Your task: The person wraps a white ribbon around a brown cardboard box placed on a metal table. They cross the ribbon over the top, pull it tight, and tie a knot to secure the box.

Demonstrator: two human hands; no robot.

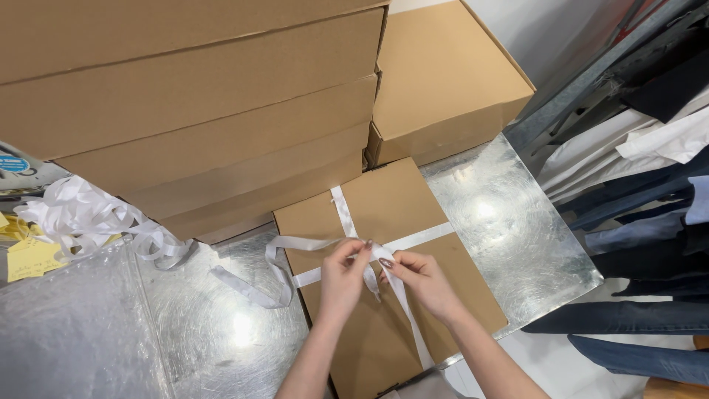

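Right now our left hand [343, 272] and right hand [419, 277] pinch the white ribbon [369, 255] on the box [384, 207]; slack could loosen the crossing.

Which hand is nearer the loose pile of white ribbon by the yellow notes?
Left. The left hand pinches the ribbon crossing on the box, on the side toward the ribbon pile; the right hand sits farther away.
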